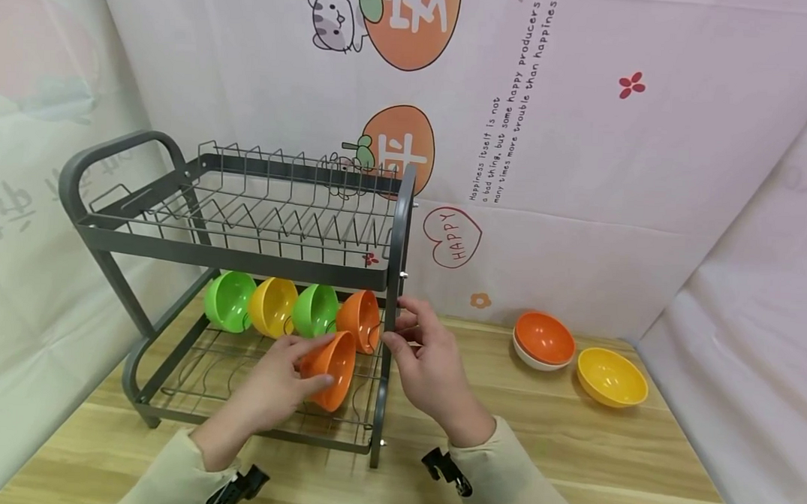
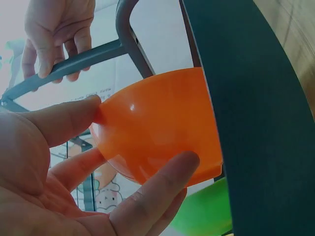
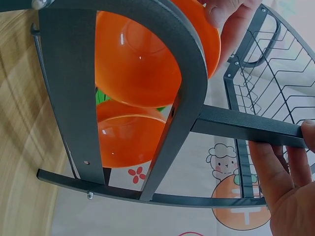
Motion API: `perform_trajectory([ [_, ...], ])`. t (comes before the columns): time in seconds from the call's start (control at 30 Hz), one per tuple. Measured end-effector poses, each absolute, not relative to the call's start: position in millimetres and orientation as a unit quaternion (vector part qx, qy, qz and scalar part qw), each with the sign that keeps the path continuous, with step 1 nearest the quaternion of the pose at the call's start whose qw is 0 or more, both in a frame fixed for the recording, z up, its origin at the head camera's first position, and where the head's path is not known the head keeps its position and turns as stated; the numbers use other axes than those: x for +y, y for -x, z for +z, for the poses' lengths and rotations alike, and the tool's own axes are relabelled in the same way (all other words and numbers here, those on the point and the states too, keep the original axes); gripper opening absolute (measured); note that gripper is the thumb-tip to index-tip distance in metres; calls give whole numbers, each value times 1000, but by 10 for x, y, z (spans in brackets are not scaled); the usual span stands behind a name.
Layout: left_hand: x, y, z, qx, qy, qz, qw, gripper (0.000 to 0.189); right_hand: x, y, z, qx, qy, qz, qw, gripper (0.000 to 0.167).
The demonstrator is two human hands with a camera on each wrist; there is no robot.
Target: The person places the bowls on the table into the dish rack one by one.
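The left hand has its grip clamped on an orange bowl, its thumb and fingers pinching it in the near right part of the dark rack's lower tier. The bowl lies tipped on its side, open face to the right. The fingers cover its left side in the head view, and whether it touches the wires beneath cannot be told. The right hand's grip is closed round the rack's right upright; that post hides its fingertips from the head view.

Farther back on the lower tier stands a row of tipped bowls, left to right: green, yellow, green and orange. The upper tier crosses above them, and the near bowl and left hand overlap part of the row. On the table, well to the right, a white bowl is mostly hidden under another orange one, beside a yellow bowl. Both sleeves are cut off at the near edge.

The left wrist view shows the held bowl's rounded outside with fingers spread over it, its rim side covered by a broad dark bar. The right wrist view looks into its hollow and shows the right hand's fingers behind the post, its thumb cropped at the edge.
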State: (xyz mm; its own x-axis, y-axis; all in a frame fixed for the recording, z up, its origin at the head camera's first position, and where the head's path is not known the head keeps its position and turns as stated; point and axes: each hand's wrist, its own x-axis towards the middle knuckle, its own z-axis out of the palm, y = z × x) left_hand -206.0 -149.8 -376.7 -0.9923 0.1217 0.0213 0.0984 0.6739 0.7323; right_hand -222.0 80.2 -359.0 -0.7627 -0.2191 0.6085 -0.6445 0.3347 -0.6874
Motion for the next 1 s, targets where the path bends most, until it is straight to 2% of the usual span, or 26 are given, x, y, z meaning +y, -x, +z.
perform_trajectory([
  [0.17,-1418,2031,-3749,926,-63,373,6,59,809,2221,-3589,-795,-269,502,209,44],
  [0.43,-1323,2021,-3770,925,-63,374,38,64,820,2213,-3581,-797,-265,505,201,44],
  [1.0,-1307,1981,-3886,922,-69,381,21,67,815,2221,-3594,-792,-267,511,200,46],
])
